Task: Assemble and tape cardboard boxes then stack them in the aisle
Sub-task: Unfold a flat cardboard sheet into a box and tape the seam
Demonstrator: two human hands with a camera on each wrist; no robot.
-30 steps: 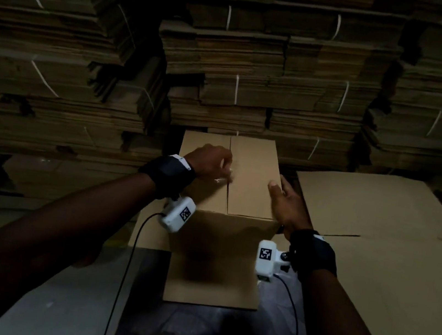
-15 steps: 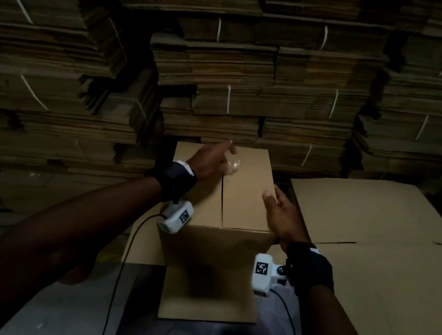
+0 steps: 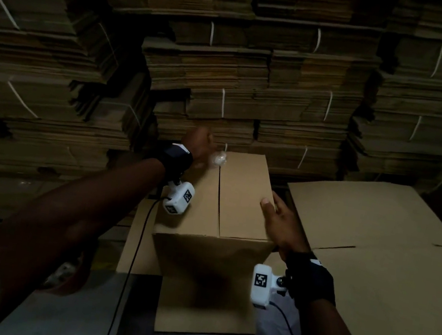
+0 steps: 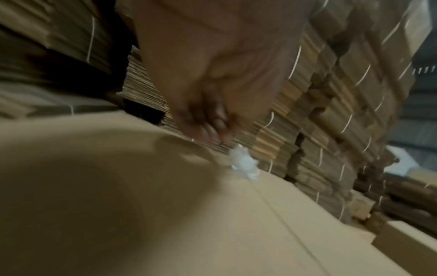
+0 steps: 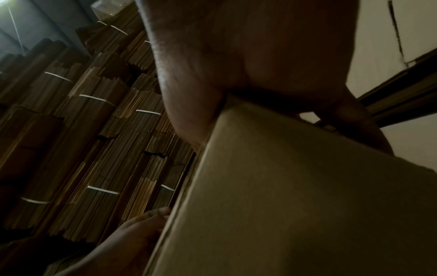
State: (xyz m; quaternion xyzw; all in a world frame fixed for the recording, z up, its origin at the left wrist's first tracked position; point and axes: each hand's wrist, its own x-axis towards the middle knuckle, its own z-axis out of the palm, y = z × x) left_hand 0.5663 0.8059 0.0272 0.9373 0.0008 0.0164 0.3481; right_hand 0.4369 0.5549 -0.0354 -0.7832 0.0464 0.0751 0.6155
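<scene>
A brown cardboard box (image 3: pixel 240 199) stands upright in front of me, its top flaps closed with a bare seam down the middle. My left hand (image 3: pixel 201 148) is at the far left of the box top, blurred, its curled fingers (image 4: pixel 212 125) pinching a crumpled wad of clear tape (image 3: pixel 218 159) that hangs at the fingertips in the left wrist view (image 4: pixel 243 164). My right hand (image 3: pixel 278 220) grips the box's right top edge, thumb on the flap and fingers down the side. From the right wrist, the box wall (image 5: pixel 295 196) fills the frame under the palm (image 5: pixel 236 74).
Strapped bundles of flat cardboard (image 3: pixel 256 86) are stacked high behind and to the left. A large flattened carton (image 3: pixel 374 249) lies to the right of the box. Another flat sheet (image 3: pixel 138 241) lies under its left side. Grey floor (image 3: pixel 60 315) shows near me.
My left hand has moved from the middle of the seam to the far edge of the box top, carrying the tape wad. My right hand has stayed on the right edge.
</scene>
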